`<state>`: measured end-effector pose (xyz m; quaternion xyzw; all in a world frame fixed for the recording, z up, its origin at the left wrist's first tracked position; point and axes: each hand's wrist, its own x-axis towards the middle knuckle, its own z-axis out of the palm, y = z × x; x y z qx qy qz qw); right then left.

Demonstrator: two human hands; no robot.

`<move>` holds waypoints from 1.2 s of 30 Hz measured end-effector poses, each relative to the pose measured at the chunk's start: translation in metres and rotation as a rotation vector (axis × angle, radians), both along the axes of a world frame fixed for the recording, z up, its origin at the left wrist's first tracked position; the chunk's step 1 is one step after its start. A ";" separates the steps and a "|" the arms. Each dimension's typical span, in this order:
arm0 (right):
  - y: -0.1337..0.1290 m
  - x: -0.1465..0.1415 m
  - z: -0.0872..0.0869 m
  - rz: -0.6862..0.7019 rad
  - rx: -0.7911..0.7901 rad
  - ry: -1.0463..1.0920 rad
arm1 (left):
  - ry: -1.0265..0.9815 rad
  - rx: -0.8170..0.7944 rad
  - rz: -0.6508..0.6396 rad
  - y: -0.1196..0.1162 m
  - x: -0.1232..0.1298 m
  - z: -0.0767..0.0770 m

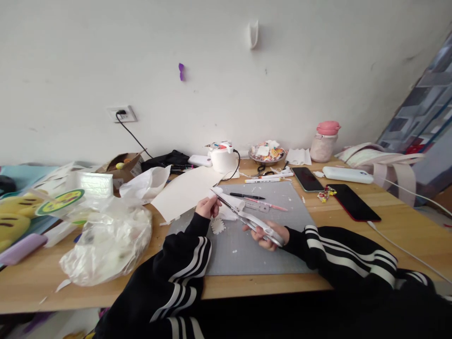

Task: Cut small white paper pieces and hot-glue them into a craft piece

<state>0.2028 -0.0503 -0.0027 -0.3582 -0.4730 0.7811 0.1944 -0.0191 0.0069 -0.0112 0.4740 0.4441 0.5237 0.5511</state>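
Gripping the white-handled scissors [259, 223], the right hand [266, 235] has its fingers curled around the handles; the blades point toward the left hand [208, 206], which is closed in a narrow pinch on a piece of white paper [231, 201] by the blade tips; both hands are above the grey cutting mat [261, 259], and the paper lies partly behind the blades. Just below the left hand, a small scalloped white cutout [218, 226] rests on the mat; beyond the scissors lie a black pen [247, 196], a clear ruler [256, 205] and a pink pen [277, 207]; white markers [262, 180] sit at the mat's far edge. Left of the mat are a large white sheet [189, 190] and, nearer the person, a crumpled plastic bag [109, 245]; on the right lie two dark phones [356, 202] and a white oblong device [348, 174]; near the wall stand a white container [223, 161], a filled bowl [267, 162] and a pink-lidded bottle [324, 145].
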 end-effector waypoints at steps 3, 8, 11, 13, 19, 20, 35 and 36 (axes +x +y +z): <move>0.000 0.001 -0.001 0.008 0.042 -0.003 | 0.003 0.011 -0.025 -0.001 0.000 -0.001; -0.001 0.001 -0.003 0.033 0.116 0.043 | -0.016 0.010 -0.038 -0.001 0.000 -0.002; -0.001 0.000 -0.004 0.027 0.127 0.061 | -0.013 0.007 -0.035 0.001 0.000 -0.004; -0.001 0.000 -0.004 0.021 0.125 0.063 | -0.002 0.002 -0.027 0.003 -0.001 -0.005; -0.001 0.000 -0.005 0.029 0.104 0.082 | -0.021 -0.038 -0.063 0.010 -0.004 -0.009; -0.001 0.000 -0.005 0.024 0.097 0.078 | -0.033 -0.034 -0.067 0.010 -0.005 -0.009; 0.005 0.002 -0.005 0.040 -0.015 0.047 | -0.106 0.044 0.012 0.001 -0.001 -0.002; 0.004 0.002 -0.006 0.038 -0.002 0.048 | -0.098 0.047 0.015 0.001 -0.001 -0.003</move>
